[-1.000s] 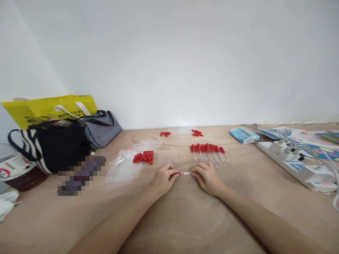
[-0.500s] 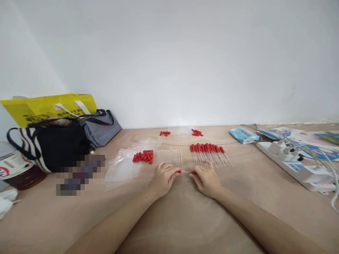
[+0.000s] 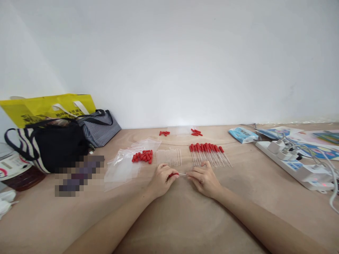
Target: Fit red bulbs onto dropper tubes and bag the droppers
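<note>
One red bulb (image 3: 174, 174) is in left hand (image 3: 161, 180), fingers clamped on it; one clear tube (image 3: 183, 175) is in right hand (image 3: 204, 180), fingers pinched on it. Tube spans the gap between the hands, end at the bulb; can't tell how far in it sits. Loose tubes (image 3: 168, 157) lie in a row on the counter (image 3: 174, 225) just past left hand, bulb pile (image 3: 143, 156) left of them, by plastic bags (image 3: 122, 173). Droppers (image 3: 207, 149) fan out past right hand, red ends away from it.
</note>
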A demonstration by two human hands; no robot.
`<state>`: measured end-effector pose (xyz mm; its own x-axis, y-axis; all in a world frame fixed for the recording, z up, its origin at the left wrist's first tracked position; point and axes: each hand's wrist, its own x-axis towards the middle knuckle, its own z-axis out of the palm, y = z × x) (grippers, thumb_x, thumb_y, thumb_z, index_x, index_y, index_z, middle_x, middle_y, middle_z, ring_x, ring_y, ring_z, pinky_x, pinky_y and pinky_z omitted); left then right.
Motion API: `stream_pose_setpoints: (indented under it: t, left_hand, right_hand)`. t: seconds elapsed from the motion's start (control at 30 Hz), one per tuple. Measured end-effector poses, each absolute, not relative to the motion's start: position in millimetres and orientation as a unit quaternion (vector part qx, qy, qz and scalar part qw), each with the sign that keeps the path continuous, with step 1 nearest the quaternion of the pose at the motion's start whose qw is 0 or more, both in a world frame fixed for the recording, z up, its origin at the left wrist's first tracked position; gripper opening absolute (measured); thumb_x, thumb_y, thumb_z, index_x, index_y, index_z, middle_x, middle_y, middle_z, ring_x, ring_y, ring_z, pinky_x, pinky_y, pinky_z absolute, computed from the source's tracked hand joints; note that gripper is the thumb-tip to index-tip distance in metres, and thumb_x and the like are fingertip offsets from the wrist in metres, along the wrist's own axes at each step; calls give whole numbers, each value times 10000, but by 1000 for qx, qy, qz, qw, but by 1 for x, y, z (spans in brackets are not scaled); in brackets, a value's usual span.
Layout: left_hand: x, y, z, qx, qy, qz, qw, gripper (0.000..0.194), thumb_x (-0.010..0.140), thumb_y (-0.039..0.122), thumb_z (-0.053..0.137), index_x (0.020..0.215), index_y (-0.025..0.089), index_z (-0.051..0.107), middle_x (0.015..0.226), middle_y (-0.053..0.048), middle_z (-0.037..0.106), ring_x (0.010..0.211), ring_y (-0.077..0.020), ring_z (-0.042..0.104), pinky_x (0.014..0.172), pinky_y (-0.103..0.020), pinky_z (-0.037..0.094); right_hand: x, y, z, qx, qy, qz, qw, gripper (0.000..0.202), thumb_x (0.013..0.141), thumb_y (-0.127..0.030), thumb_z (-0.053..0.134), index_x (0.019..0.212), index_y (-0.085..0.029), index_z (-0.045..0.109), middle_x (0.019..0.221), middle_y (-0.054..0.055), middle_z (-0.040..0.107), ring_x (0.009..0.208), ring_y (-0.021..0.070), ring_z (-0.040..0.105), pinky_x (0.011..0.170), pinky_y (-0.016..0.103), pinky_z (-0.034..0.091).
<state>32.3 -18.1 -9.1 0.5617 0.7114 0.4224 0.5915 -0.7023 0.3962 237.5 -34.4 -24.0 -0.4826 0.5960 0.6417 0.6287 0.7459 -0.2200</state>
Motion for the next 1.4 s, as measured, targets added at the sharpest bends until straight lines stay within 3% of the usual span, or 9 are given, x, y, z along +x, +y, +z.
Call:
stream_pose_setpoints:
  t: [0.93,1.23,1.4]
  left_hand:
    - [34,-23,-7,917,309,241,75,183,838,241,415,774,193,580,715,-5,634,736,-138,559,910,-367,270]
    - [33,-23,-10,909,310,266,82,158,820,272,464,761,206,594,718,5,658,751,-141,574,950,-389,226]
    - [33,-21,-9,893,341,283,84,153,816,274,480,761,206,605,736,-2,666,751,-148,577,925,-391,250]
  right_hand:
    - [227,-35,-29,-344,-880,-38,325,209,831,-135,366,789,-171,569,643,3,599,573,103,459,664,297,208]
    - [226,-34,-29,-351,-883,-42,308,241,853,-164,352,755,-174,571,615,-4,597,545,94,445,641,285,193]
    - [229,-35,-20,-363,-878,-57,307,249,875,-240,367,799,-191,599,660,10,605,641,120,462,633,298,184]
